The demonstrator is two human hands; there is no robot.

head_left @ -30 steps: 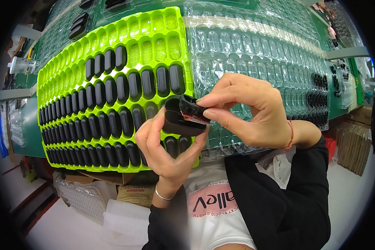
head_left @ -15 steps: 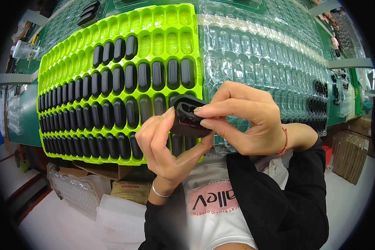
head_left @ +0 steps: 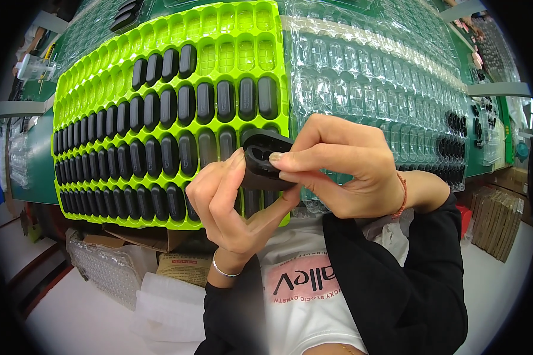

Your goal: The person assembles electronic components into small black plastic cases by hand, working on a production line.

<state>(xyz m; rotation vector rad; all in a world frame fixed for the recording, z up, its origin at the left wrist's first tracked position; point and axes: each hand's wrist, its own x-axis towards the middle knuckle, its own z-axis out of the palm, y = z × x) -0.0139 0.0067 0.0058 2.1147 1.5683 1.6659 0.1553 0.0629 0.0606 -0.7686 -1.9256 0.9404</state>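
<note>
A black earbud charging case (head_left: 260, 177) is tilted in my left hand (head_left: 228, 204), gripped between thumb and fingers, with its lid raised and the hollow inside showing. My right hand (head_left: 349, 165) is closed in a pinch, thumb and forefinger at the case's opening. Whatever those fingertips hold is hidden. Beneath and behind the hands lies a bright green tray (head_left: 283, 106), where closed black cases (head_left: 185, 103) stand in rows. To its right, clear plastic trays (head_left: 349, 89) carry small black pieces (head_left: 450, 148), likely earbuds, at their right end.
Green table surface (head_left: 38, 148) shows at the left. More black cases (head_left: 124, 16) lie in a clear tray at the far left. Below the table edge are a bubble-wrapped box (head_left: 103, 269) and a brown paper package (head_left: 183, 269). Stacked cardboard (head_left: 494, 225) stands at the right.
Both hands and the open case have shifted slightly left in the picture. The right fingertips remain at the case's opening.
</note>
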